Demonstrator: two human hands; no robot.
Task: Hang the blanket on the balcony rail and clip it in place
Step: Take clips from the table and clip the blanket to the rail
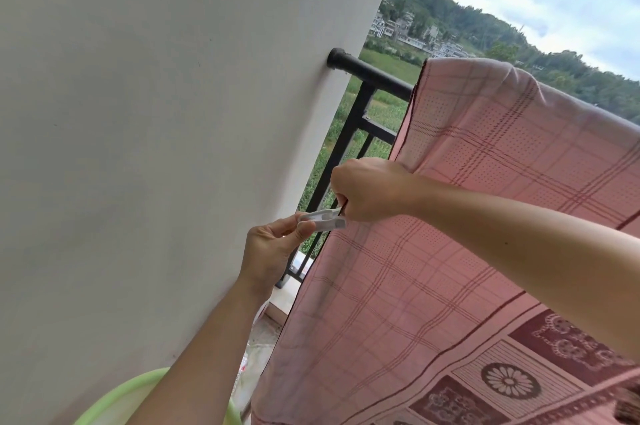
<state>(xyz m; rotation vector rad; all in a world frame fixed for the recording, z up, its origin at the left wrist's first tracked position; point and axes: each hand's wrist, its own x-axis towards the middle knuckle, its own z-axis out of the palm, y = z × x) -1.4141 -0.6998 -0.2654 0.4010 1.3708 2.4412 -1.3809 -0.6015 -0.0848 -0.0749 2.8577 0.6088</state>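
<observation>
A pink checked blanket (485,154) with a darker patterned border hangs over the black balcony rail (374,73). My right hand (370,189) pinches the blanket's left edge, fingers closed on the cloth. My left hand (273,248) holds a white plastic clip (323,218) by its handle end. The clip's jaws point at the blanket edge just below my right hand and touch it. Whether the jaws grip the cloth is hidden by my right hand.
A white wall (156,147) fills the left, with the rail's end fixed into it. Black vertical bars (341,151) run below the rail. A green plastic basin rim (114,400) shows at the bottom. Fields, houses and hills lie beyond.
</observation>
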